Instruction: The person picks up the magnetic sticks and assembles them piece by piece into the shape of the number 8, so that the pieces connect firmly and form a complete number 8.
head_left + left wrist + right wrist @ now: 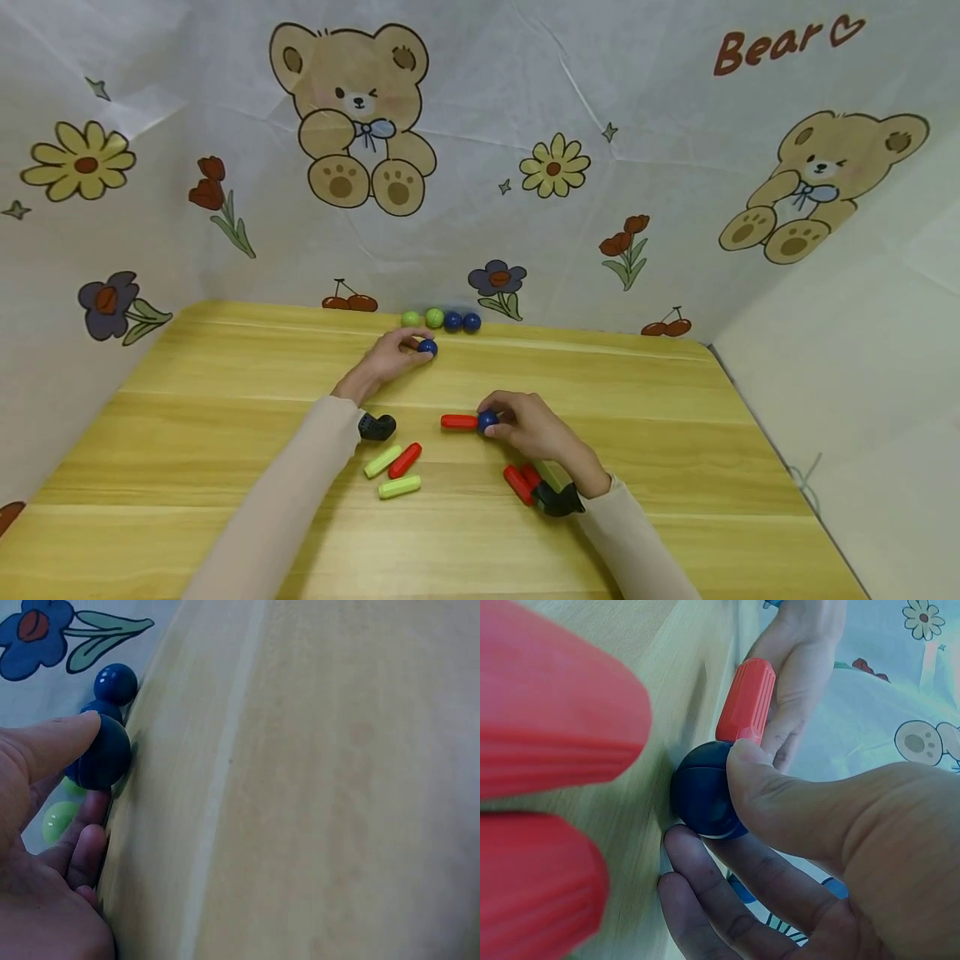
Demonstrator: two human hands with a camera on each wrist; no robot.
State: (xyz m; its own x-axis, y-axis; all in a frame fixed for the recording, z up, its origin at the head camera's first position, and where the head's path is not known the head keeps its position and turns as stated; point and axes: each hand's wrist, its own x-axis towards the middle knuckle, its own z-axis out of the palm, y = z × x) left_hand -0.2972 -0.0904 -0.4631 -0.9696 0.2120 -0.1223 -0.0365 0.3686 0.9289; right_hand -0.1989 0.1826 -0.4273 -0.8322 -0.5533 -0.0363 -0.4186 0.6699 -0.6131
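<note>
My left hand (pixel 392 354) pinches a dark blue ball (pixel 427 348) between thumb and fingers near the back of the table. In the left wrist view the thumb lies over that ball (pixel 105 754). Nearer the middle, my right hand (pixel 531 423) holds another blue ball (pixel 487 421) by thumb and fingers. A red ridged rod (pixel 458 422) is joined to this ball's left side, end-on. The right wrist view shows the red rod (pixel 747 701) standing out from the blue ball (pixel 703 787), with the left hand (pixel 799 675) beyond.
Two green balls (pixel 434 317) and two blue balls (pixel 462 322) line the table's back edge by the printed cloth. Front left lie two yellow-green rods (pixel 399 487) and a red rod (pixel 405 460). More red rods (pixel 517 485) and a yellow-green one lie under the right wrist.
</note>
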